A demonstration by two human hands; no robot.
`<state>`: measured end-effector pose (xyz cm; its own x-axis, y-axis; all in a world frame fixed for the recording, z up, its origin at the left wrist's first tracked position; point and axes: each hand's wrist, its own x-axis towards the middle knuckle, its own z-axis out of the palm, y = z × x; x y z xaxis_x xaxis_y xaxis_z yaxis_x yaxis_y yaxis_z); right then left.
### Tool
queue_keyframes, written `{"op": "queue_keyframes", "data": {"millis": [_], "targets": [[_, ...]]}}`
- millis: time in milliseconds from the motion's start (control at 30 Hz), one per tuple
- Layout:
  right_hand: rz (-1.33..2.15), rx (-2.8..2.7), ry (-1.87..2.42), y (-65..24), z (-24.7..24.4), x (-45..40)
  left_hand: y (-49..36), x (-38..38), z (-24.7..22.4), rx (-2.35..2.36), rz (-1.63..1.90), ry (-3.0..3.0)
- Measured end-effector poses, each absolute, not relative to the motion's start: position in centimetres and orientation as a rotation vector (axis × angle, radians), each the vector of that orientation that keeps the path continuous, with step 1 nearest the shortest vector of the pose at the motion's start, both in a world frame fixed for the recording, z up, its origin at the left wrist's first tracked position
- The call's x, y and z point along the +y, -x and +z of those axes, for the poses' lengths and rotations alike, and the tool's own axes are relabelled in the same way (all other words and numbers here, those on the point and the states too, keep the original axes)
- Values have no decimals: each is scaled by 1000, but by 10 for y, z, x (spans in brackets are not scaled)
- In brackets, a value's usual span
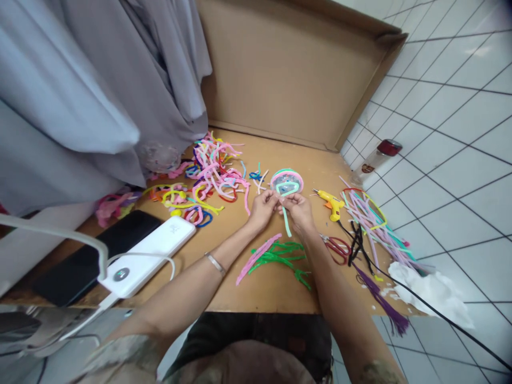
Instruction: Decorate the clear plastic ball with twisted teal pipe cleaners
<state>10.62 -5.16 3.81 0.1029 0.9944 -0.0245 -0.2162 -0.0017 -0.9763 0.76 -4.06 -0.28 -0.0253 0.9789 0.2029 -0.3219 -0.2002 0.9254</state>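
Observation:
A mint-green fuzzy stem point(286, 222) is bent into a loop at its upper part, with a straight tail hanging down. My left hand point(264, 208) pinches it from the left and my right hand point(298, 209) pinches it from the right, the fingertips close together. Just beyond my fingers is a round clear piece point(287, 178) with a pink and green rim, partly behind the loop. Nearer to me, between my forearms, lie green fuzzy stems point(276, 256) and a pink one point(256, 261).
Left: a pile of coloured stems point(216, 165), a white power bank point(148, 256) with cable and a black phone point(120, 234). Right: a yellow glue gun point(331, 204), red-handled scissors point(338, 250), lilac stems point(372, 224), a purple tassel point(380, 301), a bottle point(374, 162). Cardboard point(280, 69) stands behind.

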Motion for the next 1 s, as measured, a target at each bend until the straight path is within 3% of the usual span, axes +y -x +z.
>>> {"op": "queue_keyframes", "data": {"millis": [467, 1000], "targets": [[1188, -1005, 1088, -105, 34, -53, -2, -48, 11, 1126, 1556, -1286], [1229, -996, 1122, -113, 45, -52, -2, -51, 12, 1046, 1603, -1362]]}}
